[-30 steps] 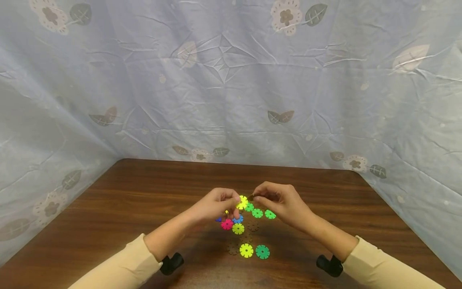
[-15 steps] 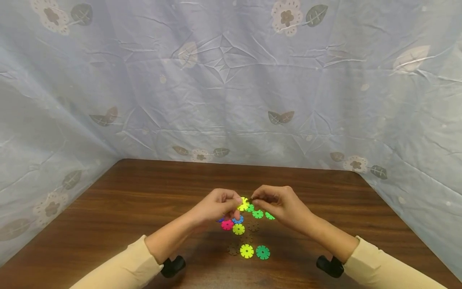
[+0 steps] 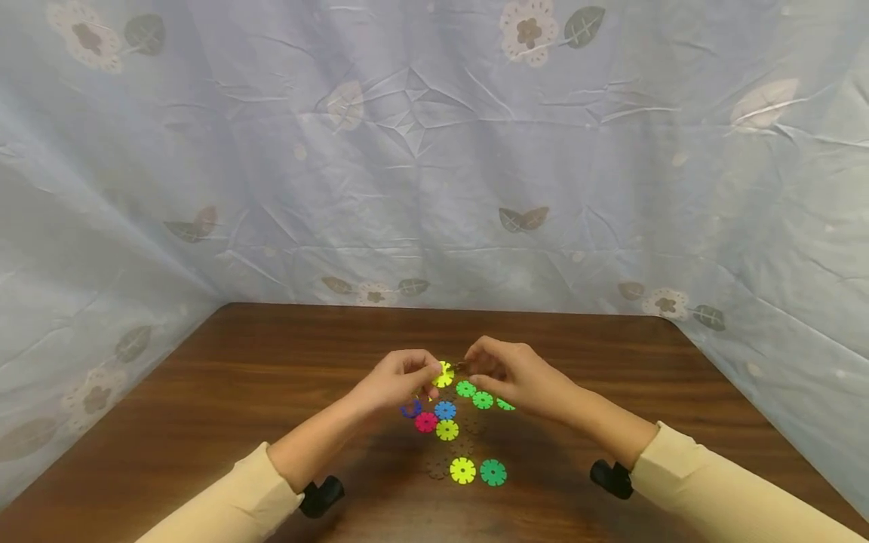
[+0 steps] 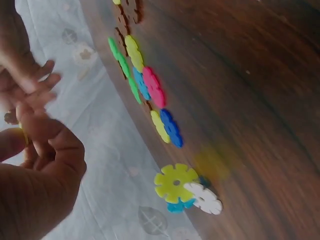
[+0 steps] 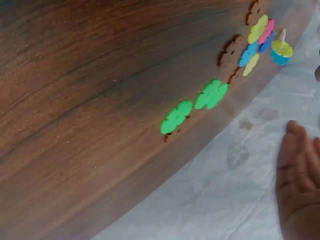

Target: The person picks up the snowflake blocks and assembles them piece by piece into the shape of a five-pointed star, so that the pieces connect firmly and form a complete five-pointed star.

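- The yellow notched disc (image 3: 446, 377) is raised above the far middle of the table (image 3: 305, 347), pinched at its left edge between thumb and fingers of the left hand (image 3: 397, 379).
- A brown disc (image 3: 460, 368) sits at its right edge; whether their slots are engaged cannot be told.
- Both look like thin plastic: probably very light, fairly stiff, a little slippery, and unlikely to break under moderate finger pressure. The rim suits a thumb-and-finger pinch, away from whichever slot is being used.
- The right hand (image 3: 526, 373) is just right of the brown disc, thumb parted from the fingers, with no firm grasp visible; a fingertip may touch the disc.
- Nearer on the tabletop lie green discs (image 3: 483, 400) to the right, with a blue disc (image 3: 445, 410) and a pink disc (image 3: 426, 421) to their left.
- Nearest are a lime disc (image 3: 463, 470) and, right of it, a dark-green disc (image 3: 493, 473).
- A patterned cloth (image 3: 434, 188) hangs beyond the far edge.
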{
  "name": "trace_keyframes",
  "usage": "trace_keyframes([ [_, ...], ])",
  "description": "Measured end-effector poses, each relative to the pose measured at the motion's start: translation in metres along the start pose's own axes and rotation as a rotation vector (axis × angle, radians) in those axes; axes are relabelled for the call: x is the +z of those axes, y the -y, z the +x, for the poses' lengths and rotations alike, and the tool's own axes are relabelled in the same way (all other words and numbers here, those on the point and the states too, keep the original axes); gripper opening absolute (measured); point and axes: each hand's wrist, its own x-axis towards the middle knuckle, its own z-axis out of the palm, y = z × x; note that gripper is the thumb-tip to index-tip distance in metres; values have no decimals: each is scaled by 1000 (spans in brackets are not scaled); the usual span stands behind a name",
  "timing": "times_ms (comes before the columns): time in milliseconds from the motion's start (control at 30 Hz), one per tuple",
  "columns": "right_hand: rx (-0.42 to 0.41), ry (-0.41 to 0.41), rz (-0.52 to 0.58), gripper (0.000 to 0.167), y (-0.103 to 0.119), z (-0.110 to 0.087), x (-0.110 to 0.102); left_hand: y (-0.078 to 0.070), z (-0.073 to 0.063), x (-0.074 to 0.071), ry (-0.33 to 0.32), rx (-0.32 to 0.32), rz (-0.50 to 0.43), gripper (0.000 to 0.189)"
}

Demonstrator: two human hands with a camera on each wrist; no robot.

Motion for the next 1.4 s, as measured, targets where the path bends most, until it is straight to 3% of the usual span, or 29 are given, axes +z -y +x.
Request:
trace_keyframes([
  [100,84,138,-65,8,-6,2,5,2,-1,-2,-56,-38,-12,22],
  [200,109,296,-127,7,-10,2,13,4,-2,-4,-57,-56,-37,21],
  [300,113,392,-162,14,-10,2,19,4,-2,-5,-48,-56,-55,18],
  [433,120,407,-196,26,-8,3,22,5,0,-7,-35,-43,-66,13],
  [600,122,391,-199,29,-8,5,26,4,2,-7,-22,-26,-48,13],
  [700,171,395,-188,25,-9,6,27,4,3,-6,-18,-14,-22,14],
  [867,209,362,-172,22,-12,5,28,5,3,-5,-27,-8,-4,16],
  [1067,70,250,-114,13,-17,2,25,9,4,-6,-36,-6,-6,18],
  [1233,-20,85,-65,13,-19,0,15,11,5,-8,-36,2,2,20],
  [1400,-35,-102,40,8,-18,0,9,12,5,-8,-56,-12,14,22],
])
